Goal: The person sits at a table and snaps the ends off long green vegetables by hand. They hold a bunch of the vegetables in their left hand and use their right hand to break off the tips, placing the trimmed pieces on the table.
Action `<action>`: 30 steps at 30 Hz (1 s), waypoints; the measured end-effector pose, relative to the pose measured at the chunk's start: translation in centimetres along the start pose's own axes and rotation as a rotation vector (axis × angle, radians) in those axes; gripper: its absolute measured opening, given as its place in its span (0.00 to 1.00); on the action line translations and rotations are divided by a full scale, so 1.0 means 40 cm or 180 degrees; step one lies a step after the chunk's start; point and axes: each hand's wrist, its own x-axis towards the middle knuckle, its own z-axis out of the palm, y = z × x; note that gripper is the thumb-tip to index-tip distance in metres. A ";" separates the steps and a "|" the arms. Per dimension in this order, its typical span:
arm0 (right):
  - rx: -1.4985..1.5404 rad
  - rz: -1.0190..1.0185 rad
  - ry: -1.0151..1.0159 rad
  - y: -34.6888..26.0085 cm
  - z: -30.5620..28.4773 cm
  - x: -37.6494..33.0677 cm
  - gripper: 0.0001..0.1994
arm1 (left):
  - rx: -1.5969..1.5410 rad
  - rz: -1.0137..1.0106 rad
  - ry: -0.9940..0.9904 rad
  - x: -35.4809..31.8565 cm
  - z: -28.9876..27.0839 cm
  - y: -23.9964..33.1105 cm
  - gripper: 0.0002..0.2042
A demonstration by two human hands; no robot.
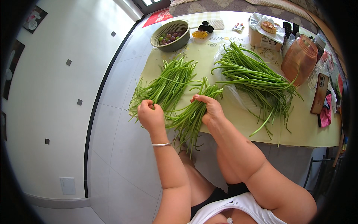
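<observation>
My right hand [210, 109] is closed around a bunch of long, thin green vegetable stems [192, 114], whose lower ends hang over the table's near edge. To its left, my left hand [151, 115] has its fingers curled and pinched on a green stem at the near side of a loose pile of the same stems [166, 84]. A silvery bangle [162, 144] circles my left wrist. Farther right lies a bigger heap of green stems [253, 74], partly on a clear plastic bag [238, 95].
On the pale yellow table [231, 130], a grey-green colander [158, 44] with grapes stands at the back left. Beside it are a black hair clip [206, 27] and something yellow. A cardboard box [263, 40], a pinkish jar [298, 61] and a phone [319, 93] line the right side.
</observation>
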 end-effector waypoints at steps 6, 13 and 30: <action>-0.0054 -0.0023 0.0051 -0.003 0.007 -0.010 0.06 | -0.0385 0.1635 0.0028 -0.001 0.063 0.014 0.26; 0.0000 0.0041 -0.0158 0.004 0.016 -0.019 0.06 | -0.0697 0.2268 -0.0663 -0.031 0.101 0.072 0.28; 0.0014 -0.0078 -0.0114 0.011 0.000 0.005 0.05 | -0.0164 0.2198 -0.0438 -0.025 0.156 0.060 0.09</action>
